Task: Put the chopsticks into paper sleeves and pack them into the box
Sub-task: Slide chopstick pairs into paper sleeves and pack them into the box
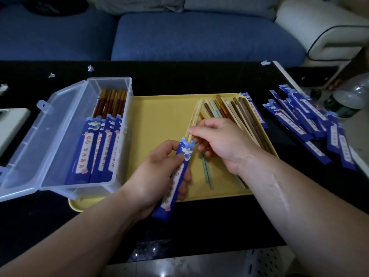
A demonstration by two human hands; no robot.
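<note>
Both closed, left grip (159, 172) round paper sleeve (185, 151), right grip (225, 142) pinching pale chopsticks (194, 116)

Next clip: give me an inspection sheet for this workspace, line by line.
Surface: black table with a yellow plastic tray on it.
Job's things: open clear plastic box holding sleeved chopsticks; loose chopsticks on the tray; pile of blue paper sleeves to the right.
Clutter: white paper scraps at the far edge; plastic bottle off the table's right edge.
Hands: left hand grips a blue sleeve; right hand pinches pale chopsticks at its mouth.
Cables: nothing seen.
Surroundings: blue sofa behind the table.
</note>
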